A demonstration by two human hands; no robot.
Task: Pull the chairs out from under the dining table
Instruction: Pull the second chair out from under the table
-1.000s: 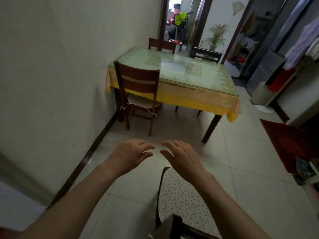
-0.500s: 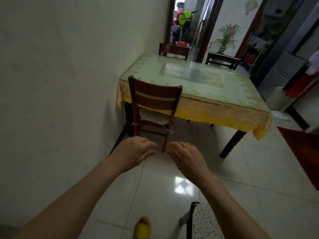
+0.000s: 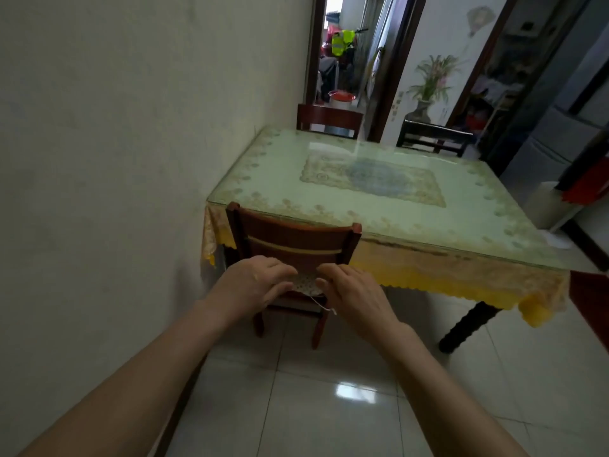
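A dark red wooden chair is tucked under the near left side of the dining table, which has a glass top over a yellow cloth. My left hand and my right hand are held out side by side in front of the chair's lower back, fingers apart and holding nothing; whether they touch the chair I cannot tell. The chair's patterned seat cushion shows between them. At the table's far side stand a second red chair and a black chair.
A plain wall runs close along the left of the chair and table. A dark table leg stands at the right front. Glossy tiled floor lies below me. A doorway opens behind the table; a red mat lies at right.
I have walked closer to the table. Both hands have moved forward and up, from over the floor to just in front of the near chair's back. The pulled-out chair below me has left view.
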